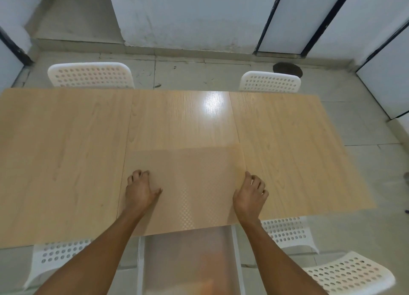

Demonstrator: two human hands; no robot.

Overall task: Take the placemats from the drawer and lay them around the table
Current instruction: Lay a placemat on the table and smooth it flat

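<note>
We look down over a long wooden tabletop [66, 153] from its near edge; a translucent, textured placemat [188, 184] lies flat at 6 o'clock on the tabletop, its near edge level with the table's edge. Our left hand [140, 189] rests on the mat's left part, fingers [139, 175] bent with their tips pressing down on the mat, the thumb spread toward the middle; it pinches nothing. Our right hand [251, 195] sits at the mat's right edge, its fingers curled over that edge, seemingly gripping it; we judge both hands are squaring the mat to the edge so it sits in front of a seat. Directly below, at 6 o'clock, an open drawer [190, 261] juts out under the tabletop; its pale, blurred contents may be more mats, though we cannot tell. White perforated chairs stand around: two at the far side, at 11 o'clock [90, 74] and 1 o'clock [270, 81]; others at 7 o'clock [59, 253], 5 o'clock [285, 230] and one further out at 4 o'clock [349, 272]. This looks like the first mat laid; the other places still lack one.
</note>
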